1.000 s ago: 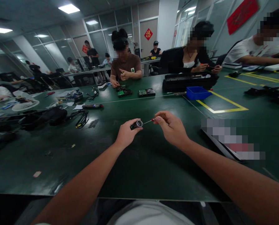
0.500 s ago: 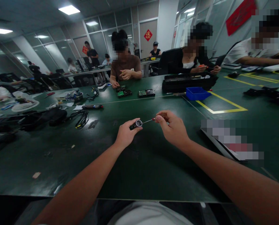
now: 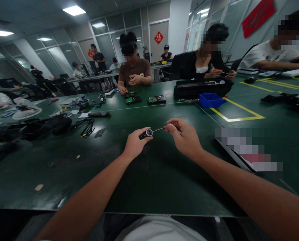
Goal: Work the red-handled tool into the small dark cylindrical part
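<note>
Between its thumb and fingers, my left hand (image 3: pixel 136 142) holds a small black cylindrical part (image 3: pixel 148 133) with a silvery ring round its open end, which faces right. My right hand (image 3: pixel 186 135) is closed on the handle of a screwdriver (image 3: pixel 158 130). The thin shaft points left and its tip reaches the ringed opening of the part. Whether the tip touches anything inside is too small to make out. Both hands are raised over the green table (image 3: pixel 149 187).
A blue bin (image 3: pixel 211 100) and a long black housing (image 3: pixel 202 88) stand across the table. Circuit boards (image 3: pixel 157 99) lie near a co-worker in brown (image 3: pixel 134 70). Black cables (image 3: pixel 85 127) and a dark pen-shaped tool (image 3: pixel 99 114) are at left; a flat pale item (image 3: pixel 239 154) lies right.
My hands, the black part and the screwdriver stay in almost the same place. Any turning of the screwdriver is too slight to tell.
</note>
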`<state>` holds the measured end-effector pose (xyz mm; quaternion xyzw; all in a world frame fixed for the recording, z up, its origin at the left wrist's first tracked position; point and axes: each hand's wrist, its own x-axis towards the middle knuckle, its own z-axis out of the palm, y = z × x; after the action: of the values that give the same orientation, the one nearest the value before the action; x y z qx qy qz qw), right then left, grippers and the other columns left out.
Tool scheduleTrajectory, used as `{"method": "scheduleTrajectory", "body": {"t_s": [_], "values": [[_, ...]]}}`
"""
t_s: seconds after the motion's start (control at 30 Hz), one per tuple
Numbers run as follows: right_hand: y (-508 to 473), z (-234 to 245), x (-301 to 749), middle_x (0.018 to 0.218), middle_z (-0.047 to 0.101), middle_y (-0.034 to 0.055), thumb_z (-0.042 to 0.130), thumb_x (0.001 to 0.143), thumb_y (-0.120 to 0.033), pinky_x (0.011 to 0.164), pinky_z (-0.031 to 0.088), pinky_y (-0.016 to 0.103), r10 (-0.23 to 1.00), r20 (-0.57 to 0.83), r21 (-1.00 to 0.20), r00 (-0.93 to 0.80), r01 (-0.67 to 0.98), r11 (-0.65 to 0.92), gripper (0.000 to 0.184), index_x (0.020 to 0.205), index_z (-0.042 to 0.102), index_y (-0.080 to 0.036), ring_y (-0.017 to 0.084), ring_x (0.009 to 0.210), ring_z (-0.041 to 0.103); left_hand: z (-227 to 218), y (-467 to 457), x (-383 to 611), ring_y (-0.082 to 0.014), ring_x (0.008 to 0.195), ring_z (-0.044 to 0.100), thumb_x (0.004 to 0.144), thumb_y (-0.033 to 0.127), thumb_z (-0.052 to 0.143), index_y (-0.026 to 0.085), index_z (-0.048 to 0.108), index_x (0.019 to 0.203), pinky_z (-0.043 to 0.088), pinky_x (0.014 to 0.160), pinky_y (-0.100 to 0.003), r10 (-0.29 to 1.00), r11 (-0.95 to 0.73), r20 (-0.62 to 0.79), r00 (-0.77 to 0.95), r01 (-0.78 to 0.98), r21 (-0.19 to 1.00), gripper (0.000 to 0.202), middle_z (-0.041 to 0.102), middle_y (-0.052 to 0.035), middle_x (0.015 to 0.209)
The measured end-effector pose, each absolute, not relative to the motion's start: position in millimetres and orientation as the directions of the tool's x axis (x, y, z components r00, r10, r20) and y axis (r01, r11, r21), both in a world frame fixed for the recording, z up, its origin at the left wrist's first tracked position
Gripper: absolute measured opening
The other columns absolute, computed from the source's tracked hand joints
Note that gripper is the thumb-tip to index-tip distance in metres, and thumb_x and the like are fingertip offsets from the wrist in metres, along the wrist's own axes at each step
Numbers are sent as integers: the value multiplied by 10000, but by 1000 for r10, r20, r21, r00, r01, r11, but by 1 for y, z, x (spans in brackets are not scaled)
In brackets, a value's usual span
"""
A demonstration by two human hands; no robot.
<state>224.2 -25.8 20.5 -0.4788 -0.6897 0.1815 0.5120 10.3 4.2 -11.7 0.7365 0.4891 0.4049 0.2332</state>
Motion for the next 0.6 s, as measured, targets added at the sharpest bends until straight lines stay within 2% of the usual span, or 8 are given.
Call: {"method": "scheduleTrajectory", "body": {"t_s": [0.2, 0.4, 0.6], "values": [[-26, 20, 224, 870, 750, 48, 523, 966, -361, 682, 486, 315, 842, 539, -732, -30, 478, 485, 208, 1037, 635, -201, 194, 792, 708, -10, 3, 12, -229, 1154, 628, 794, 215, 774, 235, 698, 1204, 434, 1059, -388, 913, -404, 357, 196, 541, 738, 418, 703, -51, 1219], [-27, 26, 225, 744, 714, 25, 609, 911, -474, 565, 407, 280, 846, 534, -693, -2, 572, 439, 284, 851, 670, -203, 170, 674, 644, -10, 3, 10, -221, 1156, 624, 798, 216, 769, 235, 695, 1205, 434, 1056, -379, 909, -416, 361, 211, 540, 732, 413, 701, -46, 1219], [-27, 26, 226, 596, 637, -4, 555, 927, -533, 525, 360, 271, 859, 511, -673, -10, 617, 407, 405, 716, 642, -198, 135, 540, 559, -8, 1, 11, -228, 1153, 622, 804, 232, 765, 243, 691, 1213, 435, 1056, -395, 910, -412, 358, 209, 552, 725, 416, 698, -47, 1220]]}}
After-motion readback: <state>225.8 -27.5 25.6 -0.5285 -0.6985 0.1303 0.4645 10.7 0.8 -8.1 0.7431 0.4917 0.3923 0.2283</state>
